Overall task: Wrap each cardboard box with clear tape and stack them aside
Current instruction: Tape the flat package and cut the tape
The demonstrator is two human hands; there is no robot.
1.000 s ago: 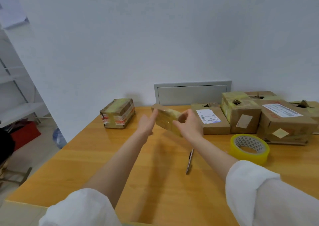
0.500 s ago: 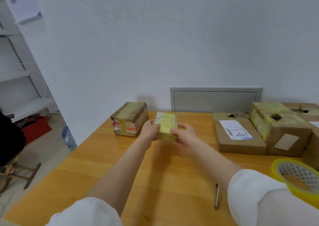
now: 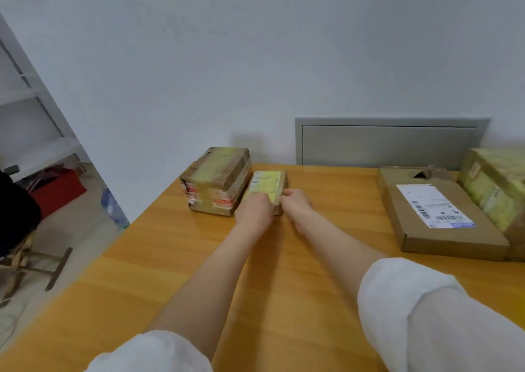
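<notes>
Hands, left hand (image 3: 253, 211), right hand (image 3: 295, 204), grip one small box (image 3: 267, 184) beside one larger box (image 3: 216, 181).

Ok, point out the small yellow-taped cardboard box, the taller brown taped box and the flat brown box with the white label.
small yellow-taped box (image 3: 266, 182): head view, top face.
taller brown taped box (image 3: 221, 164): head view, top face.
flat labelled box (image 3: 454, 245): head view, front side.

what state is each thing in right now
small box, taped, flat on table, beside big box
big box, taped, set aside
flat box, no tape visible, hole in top
right box, taped, partly out of frame
left hand, grips small box
right hand, grips small box
</notes>
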